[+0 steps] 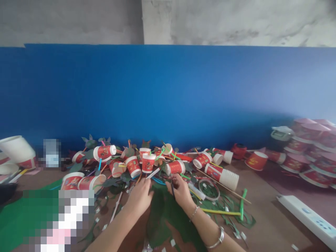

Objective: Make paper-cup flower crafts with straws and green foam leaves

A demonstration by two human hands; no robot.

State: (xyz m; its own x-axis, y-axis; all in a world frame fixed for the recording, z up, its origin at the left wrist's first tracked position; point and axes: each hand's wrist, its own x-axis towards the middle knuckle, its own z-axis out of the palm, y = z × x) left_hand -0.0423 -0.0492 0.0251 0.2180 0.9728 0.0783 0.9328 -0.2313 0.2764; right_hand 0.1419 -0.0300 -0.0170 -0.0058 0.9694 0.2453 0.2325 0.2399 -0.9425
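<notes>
My left hand (140, 196) and my right hand (181, 190) rest on a dark green paper sheet (162, 217) on the brown table. The left hand's fingers are curled on the sheet's edge. My right hand grips thin dark scissors (172, 183) that point away from me. Just beyond both hands lies a heap of red-and-white paper cups (148, 162) mixed with coloured straws and green paper leaves. A white straw (153, 173) lies near my left fingertips.
A stack of paper cups (223, 175) lies on its side at right, beside a tape ring (208, 189). More cups (309, 150) pile up at far right. A white power strip (307, 217) sits at the right front. A blue wall panel stands behind.
</notes>
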